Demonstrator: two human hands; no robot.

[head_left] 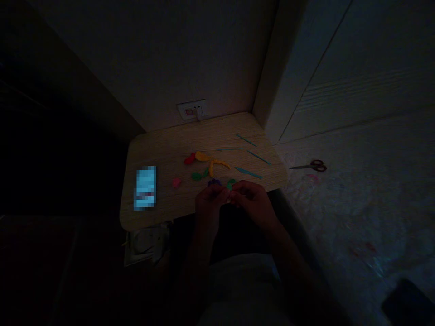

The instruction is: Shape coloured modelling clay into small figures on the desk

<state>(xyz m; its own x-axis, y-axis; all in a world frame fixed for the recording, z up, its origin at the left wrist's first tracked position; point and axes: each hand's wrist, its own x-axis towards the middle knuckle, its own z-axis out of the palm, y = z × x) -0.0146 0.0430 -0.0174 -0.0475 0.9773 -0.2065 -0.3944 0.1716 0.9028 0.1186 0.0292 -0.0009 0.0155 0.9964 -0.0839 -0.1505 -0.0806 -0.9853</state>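
My left hand [211, 199] and my right hand [252, 199] meet at the front edge of the small wooden table [163, 140], fingertips pinched close together. Whatever lies between them is too small and dark to make out. Just behind the fingertips shows a green clay piece [231, 182], and a purple bumpy clay piece [214, 182] is partly covered by my left hand. Farther back lie a dark green clay piece [196, 176], an orange clay strand [220, 163], a yellow-orange lump [203, 156], a red lump [189, 159] and a pink ball [176, 182].
Several thin blue-green modelling tools [249, 172] are spread on the table's right side. A lit phone [145, 188] lies at the left. Scissors [316, 165] rest on a plastic sheet [326, 217] to the right. A wall socket [192, 110] sits behind the table. The room is dim.
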